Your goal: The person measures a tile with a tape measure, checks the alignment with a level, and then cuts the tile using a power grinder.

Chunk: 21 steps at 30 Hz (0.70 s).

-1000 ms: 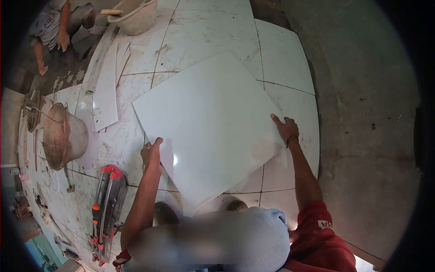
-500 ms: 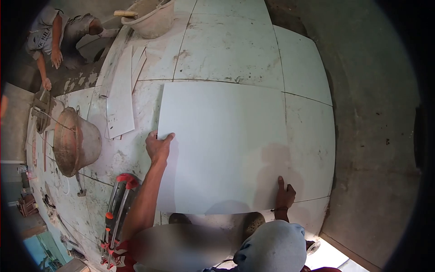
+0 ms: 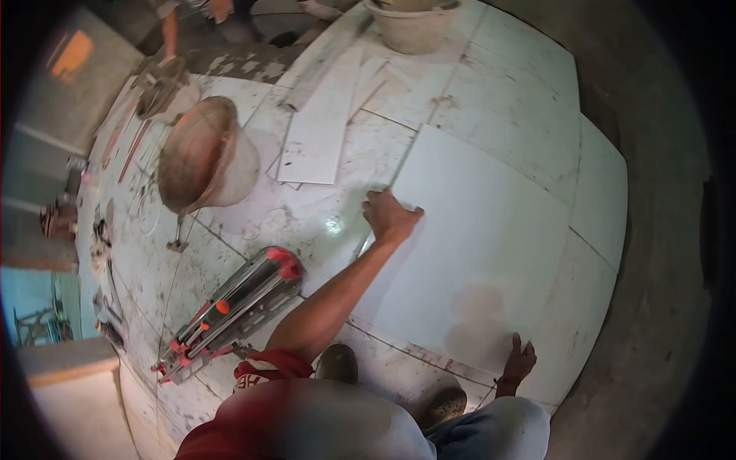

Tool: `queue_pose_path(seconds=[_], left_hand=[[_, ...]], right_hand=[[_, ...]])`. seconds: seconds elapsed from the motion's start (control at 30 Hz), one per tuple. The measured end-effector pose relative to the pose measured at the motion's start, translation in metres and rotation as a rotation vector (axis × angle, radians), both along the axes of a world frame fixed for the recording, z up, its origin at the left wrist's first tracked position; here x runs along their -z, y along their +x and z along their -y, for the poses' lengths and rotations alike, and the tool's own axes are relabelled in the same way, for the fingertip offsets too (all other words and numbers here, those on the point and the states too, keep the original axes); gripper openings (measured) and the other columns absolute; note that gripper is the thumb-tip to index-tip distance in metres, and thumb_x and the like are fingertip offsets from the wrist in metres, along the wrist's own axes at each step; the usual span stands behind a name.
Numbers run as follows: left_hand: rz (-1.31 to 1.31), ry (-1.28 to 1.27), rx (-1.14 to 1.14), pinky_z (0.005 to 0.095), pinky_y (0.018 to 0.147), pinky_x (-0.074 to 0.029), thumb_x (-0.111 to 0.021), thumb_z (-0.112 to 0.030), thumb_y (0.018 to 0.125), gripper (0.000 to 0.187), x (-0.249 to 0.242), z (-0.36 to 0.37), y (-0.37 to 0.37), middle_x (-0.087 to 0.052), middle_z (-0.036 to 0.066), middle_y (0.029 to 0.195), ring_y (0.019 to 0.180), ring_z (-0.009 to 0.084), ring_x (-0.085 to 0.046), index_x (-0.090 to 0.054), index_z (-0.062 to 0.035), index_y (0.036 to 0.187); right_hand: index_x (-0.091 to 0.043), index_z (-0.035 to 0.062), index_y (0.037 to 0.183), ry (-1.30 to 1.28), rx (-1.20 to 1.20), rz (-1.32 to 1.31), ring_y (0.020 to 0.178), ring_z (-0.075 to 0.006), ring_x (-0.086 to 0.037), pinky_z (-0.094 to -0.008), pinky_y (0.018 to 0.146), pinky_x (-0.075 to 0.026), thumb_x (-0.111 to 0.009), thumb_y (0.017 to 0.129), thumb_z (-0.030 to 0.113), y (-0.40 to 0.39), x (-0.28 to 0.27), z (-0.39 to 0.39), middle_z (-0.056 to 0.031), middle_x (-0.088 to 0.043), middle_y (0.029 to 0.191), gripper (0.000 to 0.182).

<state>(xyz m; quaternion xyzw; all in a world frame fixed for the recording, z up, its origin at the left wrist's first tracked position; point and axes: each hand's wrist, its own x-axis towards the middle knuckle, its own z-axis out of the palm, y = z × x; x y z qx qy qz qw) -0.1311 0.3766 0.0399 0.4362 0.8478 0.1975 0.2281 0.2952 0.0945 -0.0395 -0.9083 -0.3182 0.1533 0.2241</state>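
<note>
A large, pale square tile point(image 3: 468, 238) lies low over the tiled floor in front of me, tilted in view. My left hand point(image 3: 392, 217) grips its left edge, thumb on top and fingers curled over the side. At the near right corner is my right hand point(image 3: 517, 362), thumb and fingers closed about the edge; the fingers' undersides are hidden. Left of my left forearm stands a red and metal tile cutter point(image 3: 238, 310). My shoes point(image 3: 337, 363) show just below the tile's near edge.
A mortar-stained bucket point(image 3: 249, 165) lies tipped at the left. Cut tile strips point(image 3: 318, 138) lie beyond my left hand, and another bucket point(image 3: 414, 32) stands at the back. Another person's arm point(image 3: 169, 34) shows at top left. A bare wall point(image 3: 667, 230) runs along the right.
My view has turned, so the scene appears rotated and shifted right. The tile sits closer to the floor, with both hands still on it. The other person is now mostly out of view.
</note>
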Motion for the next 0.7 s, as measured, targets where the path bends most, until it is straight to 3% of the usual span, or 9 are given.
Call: queue_pose_path(seconds=[0.1, 0.13, 0.27, 0.37, 0.43, 0.47, 0.57, 0.63, 0.7], left_hand=[[0.089, -0.065, 0.041, 0.0561, 0.115, -0.042, -0.093, -0.04, 0.075, 0.092, -0.008, 0.004, 0.001, -0.051, 0.028, 0.142, 0.135, 0.0463, -0.048, -0.056, 0.002, 0.148], [0.099, -0.049, 0.042, 0.0569, 0.115, -0.041, -0.092, -0.04, 0.076, 0.093, -0.011, 0.004, 0.002, -0.05, 0.028, 0.143, 0.136, 0.0459, -0.047, -0.053, 0.0015, 0.149], [0.119, -0.056, 0.049, 0.0572, 0.115, -0.039, -0.092, -0.042, 0.075, 0.104, -0.015, 0.004, 0.002, -0.046, 0.028, 0.142, 0.136, 0.0443, -0.043, -0.042, 0.0004, 0.156], [0.139, -0.06, 0.044, 0.0569, 0.112, -0.039, -0.092, -0.043, 0.073, 0.107, -0.009, 0.002, 0.002, -0.045, 0.026, 0.14, 0.134, 0.0435, -0.042, -0.04, -0.0003, 0.156], [0.14, -0.05, 0.073, 0.0576, 0.111, -0.039, -0.091, -0.042, 0.074, 0.106, -0.012, 0.002, 0.001, -0.045, 0.025, 0.139, 0.133, 0.0436, -0.043, -0.04, -0.0016, 0.157], [0.173, -0.065, 0.081, 0.0602, 0.112, -0.039, -0.091, -0.042, 0.075, 0.107, -0.013, 0.002, 0.001, -0.042, 0.03, 0.145, 0.137, 0.0479, -0.041, -0.038, -0.0008, 0.158], [0.074, 0.008, 0.111, 0.0635, 0.115, -0.037, -0.09, -0.043, 0.076, 0.111, -0.011, 0.009, 0.006, -0.037, 0.036, 0.153, 0.143, 0.0529, -0.037, -0.034, 0.0008, 0.161], [0.117, -0.01, 0.191, 0.0663, 0.117, -0.035, -0.088, -0.045, 0.076, 0.114, -0.015, 0.016, 0.004, -0.033, 0.04, 0.157, 0.146, 0.057, -0.034, -0.031, 0.0016, 0.163], [0.198, 0.044, 0.259, 0.0656, 0.117, -0.037, -0.087, -0.045, 0.078, 0.11, -0.017, 0.031, -0.004, -0.035, 0.04, 0.155, 0.144, 0.0581, -0.036, -0.033, 0.001, 0.163]], right_hand=[[-0.069, -0.0084, 0.103, -0.177, -0.031, 0.038, 0.09, -0.0282, -0.054, -0.0455, 0.086, -0.05, -0.091, 0.084, 0.051, -0.011, -0.023, -0.009, -0.0174, -0.061, 0.099, 0.066], [-0.065, -0.0082, 0.093, -0.166, -0.112, 0.073, 0.083, -0.0303, -0.05, -0.0486, 0.082, -0.048, -0.09, 0.083, 0.053, -0.015, -0.027, -0.008, -0.0152, -0.055, 0.09, 0.067], [-0.057, -0.0075, 0.082, -0.069, -0.2, 0.072, 0.081, -0.0323, -0.05, -0.0521, 0.077, -0.044, -0.088, 0.083, 0.055, -0.001, -0.004, -0.003, -0.0172, -0.056, 0.09, 0.07], [-0.059, -0.0083, 0.081, -0.249, -0.233, 0.093, 0.082, -0.0349, -0.053, -0.0538, 0.078, -0.046, -0.086, 0.084, 0.057, -0.008, -0.028, -0.012, -0.022, -0.06, 0.093, 0.071], [-0.066, -0.0106, 0.086, -0.367, -0.261, 0.039, 0.085, -0.0414, -0.061, -0.0556, 0.082, -0.05, -0.085, 0.083, 0.057, -0.003, -0.031, -0.02, -0.0281, -0.064, 0.091, 0.071], [-0.066, -0.0106, 0.086, -0.371, -0.277, 0.043, 0.085, -0.0414, -0.061, -0.0556, 0.082, -0.05, -0.085, 0.083, 0.057, 0.001, -0.024, -0.018, -0.0281, -0.064, 0.091, 0.071], [-0.07, -0.0112, 0.087, -0.211, -0.424, 0.253, 0.091, -0.0469, -0.068, -0.0558, 0.086, -0.053, -0.085, 0.082, 0.057, 0.006, -0.009, -0.008, -0.0331, -0.066, 0.084, 0.07], [-0.074, -0.0102, 0.099, -0.576, -0.535, 0.154, 0.098, -0.0491, -0.071, -0.0556, 0.09, -0.055, -0.085, 0.081, 0.055, 0.002, -0.046, -0.031, -0.0348, -0.071, 0.094, 0.069], [-0.074, -0.0087, 0.115, -0.603, -0.577, 0.143, 0.104, -0.0472, -0.071, -0.0539, 0.091, -0.057, -0.086, 0.081, 0.051, 0.016, -0.053, -0.039, -0.033, -0.072, 0.113, 0.07]])
